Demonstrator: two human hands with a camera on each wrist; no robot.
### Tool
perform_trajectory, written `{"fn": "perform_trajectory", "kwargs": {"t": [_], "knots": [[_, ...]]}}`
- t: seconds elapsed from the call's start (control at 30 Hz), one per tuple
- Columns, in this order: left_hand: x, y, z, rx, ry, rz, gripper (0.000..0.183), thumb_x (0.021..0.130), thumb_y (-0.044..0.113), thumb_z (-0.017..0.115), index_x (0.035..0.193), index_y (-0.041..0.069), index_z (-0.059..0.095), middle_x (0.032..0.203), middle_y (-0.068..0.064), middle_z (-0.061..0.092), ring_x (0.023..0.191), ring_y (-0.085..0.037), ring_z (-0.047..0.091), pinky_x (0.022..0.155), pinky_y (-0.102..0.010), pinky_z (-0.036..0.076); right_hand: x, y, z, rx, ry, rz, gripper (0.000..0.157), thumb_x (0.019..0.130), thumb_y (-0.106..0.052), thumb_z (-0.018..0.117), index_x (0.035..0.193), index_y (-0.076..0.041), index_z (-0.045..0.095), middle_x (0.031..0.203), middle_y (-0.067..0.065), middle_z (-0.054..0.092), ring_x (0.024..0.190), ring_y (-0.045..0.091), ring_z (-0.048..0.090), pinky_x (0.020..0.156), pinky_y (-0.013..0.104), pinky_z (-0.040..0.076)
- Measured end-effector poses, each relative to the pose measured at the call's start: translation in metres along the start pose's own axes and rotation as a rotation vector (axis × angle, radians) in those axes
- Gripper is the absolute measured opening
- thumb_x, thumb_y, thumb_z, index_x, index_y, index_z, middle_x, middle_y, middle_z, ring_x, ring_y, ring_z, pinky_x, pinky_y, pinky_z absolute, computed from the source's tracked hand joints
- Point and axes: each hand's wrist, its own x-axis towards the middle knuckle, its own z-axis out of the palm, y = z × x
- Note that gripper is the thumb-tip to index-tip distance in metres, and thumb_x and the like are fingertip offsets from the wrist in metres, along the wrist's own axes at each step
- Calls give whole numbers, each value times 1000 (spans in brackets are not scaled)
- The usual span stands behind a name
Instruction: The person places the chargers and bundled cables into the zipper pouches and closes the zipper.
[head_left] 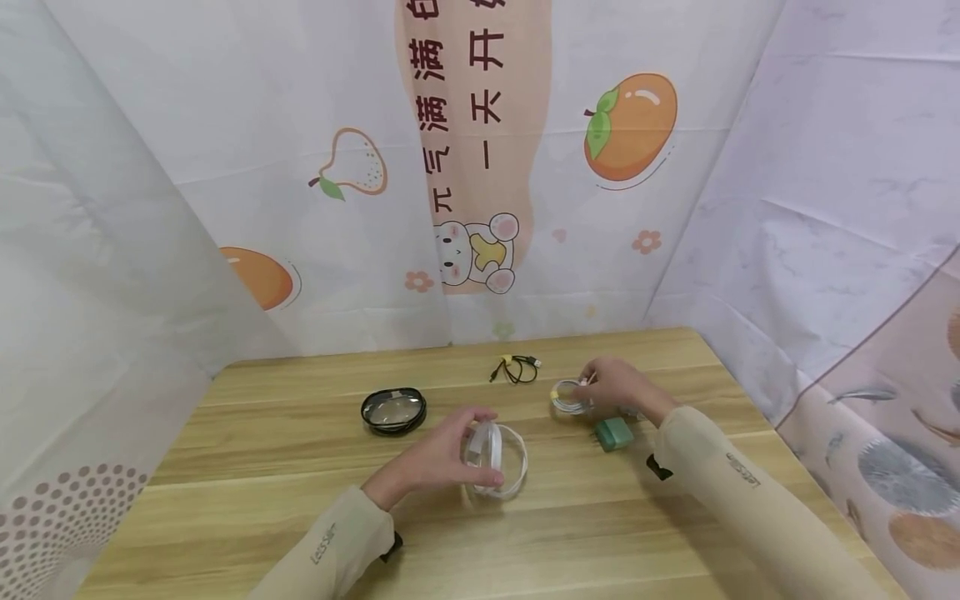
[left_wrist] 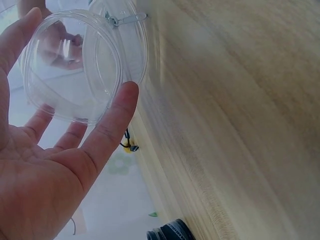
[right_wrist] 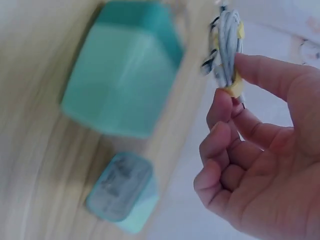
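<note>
My left hand (head_left: 442, 457) holds a clear round zip case (head_left: 495, 450) over the table, thumb on one side of its rim and fingers on the other. In the left wrist view the transparent case (left_wrist: 75, 70) stands on its side with a zip pull near its edge. Farther right, my right hand (head_left: 617, 385) pinches a coiled white cable (head_left: 570, 397) bound with yellow ties. In the right wrist view, thumb and index finger grip that cable (right_wrist: 230, 45) while the other fingers curl below. A green charger (head_left: 615, 434) lies just in front of the right hand.
Behind the hands lies a small black cable (head_left: 516, 368) with a yellow tie. A clear case with black trim (head_left: 393, 411) sits at the left. A second green charger (right_wrist: 122, 190), pins visible, shows in the right wrist view. Printed curtains (head_left: 360, 275) border the wooden table (head_left: 300, 500).
</note>
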Motion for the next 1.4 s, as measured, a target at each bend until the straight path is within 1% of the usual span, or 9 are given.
{"fn": "perform_trajectory", "kwargs": {"t": [0.2,0.3,0.53,0.67,0.83,0.97,1.07,1.23,1.4], "knots": [[3,0,0,20,18,-7,93,78,44,87,149,7,41,138,-7,51,118,-30,54,91,-42,53,-14,-15,-2,100,-15,-49,31,92,-30,76,103,-1,72,87,4,69,79,18,63,70,34,54],[3,1,0,21,40,-22,91,80,43,87,149,7,41,138,-7,50,118,-30,54,93,-45,52,-20,-22,0,111,-8,-89,30,89,-30,78,100,-3,73,84,1,69,75,14,62,66,31,53],[4,5,3,-8,88,-69,87,83,38,85,151,9,38,139,-9,45,116,-31,53,91,-46,53,-30,-38,13,177,-52,-172,30,88,-30,79,100,-4,73,81,-2,68,71,12,60,62,29,52],[5,6,4,-1,104,-75,87,83,41,85,150,11,38,141,-8,45,115,-30,54,91,-45,53,-29,-45,20,166,-56,-205,28,88,-31,79,99,-6,72,79,-4,68,69,12,59,60,29,51],[7,5,5,-4,112,-64,87,83,42,84,150,10,38,141,-8,46,113,-30,57,90,-45,54,-25,-55,28,166,-65,-187,24,88,-31,80,96,-10,71,78,-5,67,66,12,58,58,29,50],[7,4,6,-22,120,-60,86,84,41,84,150,9,38,142,-9,45,113,-31,57,90,-45,54,-20,-61,35,202,-73,-190,22,88,-30,81,94,-10,72,76,-4,67,65,11,58,57,28,50],[7,4,8,-38,129,-62,87,83,43,84,150,11,38,143,-8,44,115,-31,57,89,-44,54,-20,-66,39,222,-80,-224,19,87,-26,81,91,-9,73,72,-4,67,61,10,56,55,27,49],[6,4,9,-57,144,-69,89,82,47,85,150,13,39,142,-7,45,118,-31,56,87,-40,55,-19,-71,47,186,-65,-295,14,88,-24,80,85,-11,73,66,-6,64,54,6,49,49,23,43],[6,4,11,-79,146,-74,88,81,46,85,149,15,39,141,-8,44,117,-30,55,85,-38,55,-18,-74,56,178,-67,-318,11,90,-22,78,88,-12,76,65,-8,66,52,4,50,48,22,43]]}}
